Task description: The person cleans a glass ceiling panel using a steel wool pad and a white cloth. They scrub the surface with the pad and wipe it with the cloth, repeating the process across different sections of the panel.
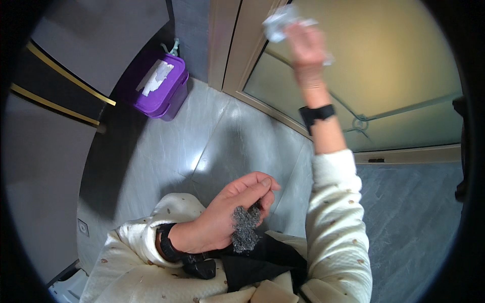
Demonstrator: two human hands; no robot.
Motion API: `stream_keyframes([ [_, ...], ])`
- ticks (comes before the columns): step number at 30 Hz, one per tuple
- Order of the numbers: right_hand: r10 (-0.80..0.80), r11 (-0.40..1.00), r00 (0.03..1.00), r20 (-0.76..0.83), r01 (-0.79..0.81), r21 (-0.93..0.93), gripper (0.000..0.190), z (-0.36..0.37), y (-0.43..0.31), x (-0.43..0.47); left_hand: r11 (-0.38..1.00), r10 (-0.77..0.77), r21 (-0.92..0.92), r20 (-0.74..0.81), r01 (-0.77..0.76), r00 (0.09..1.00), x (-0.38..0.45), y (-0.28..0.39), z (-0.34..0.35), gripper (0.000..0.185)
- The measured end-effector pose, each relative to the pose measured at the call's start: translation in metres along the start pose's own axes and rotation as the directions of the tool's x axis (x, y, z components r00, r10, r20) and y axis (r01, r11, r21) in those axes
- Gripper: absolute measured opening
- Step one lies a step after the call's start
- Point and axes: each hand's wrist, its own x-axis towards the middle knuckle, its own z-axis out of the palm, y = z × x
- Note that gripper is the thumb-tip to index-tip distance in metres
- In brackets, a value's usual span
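My left hand [235, 212] is curled around a grey steel wool scourer [245, 229], held low in front of my body. Part of the scourer bulges out below the fingers, and the rest is hidden in the palm. At the upper right, my right hand [307, 43] is stretched out and blurred. It grips a crumpled white cloth or tissue [280, 23], whose exact material I cannot tell. That hand is over the frosted glass panel [394, 68] of a framed door; whether the cloth touches the glass is unclear.
A purple lidded bucket [166, 87] with a torn white label stands on grey floor tiles [170, 151]. Beside it, grey cabinets [45, 166] with gold trim line the left. The door's beige frame [233, 57] borders the glass. A floor drain [83, 227] lies at lower left.
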Motion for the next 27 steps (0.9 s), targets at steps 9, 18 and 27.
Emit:
stream_keyframes([
  [9,-0.155,0.955,0.757,0.634,-0.049,0.291,0.011,0.008,-0.083,-0.242,0.997,0.056,0.058,-0.118,-0.049,0.991,-0.025,-0.004,-0.003,0.02],
  [18,0.105,0.956,0.865,0.491,-0.224,0.19,0.011,0.027,-0.093,-0.203,0.998,0.023,0.062,-0.151,-0.013,0.988,-0.014,0.001,-0.005,0.02],
  [27,0.115,0.97,0.86,0.496,-0.205,0.13,0.011,-0.055,-0.038,-0.263,0.993,0.074,0.112,-0.31,-0.041,0.948,-0.002,0.004,-0.009,0.018],
])
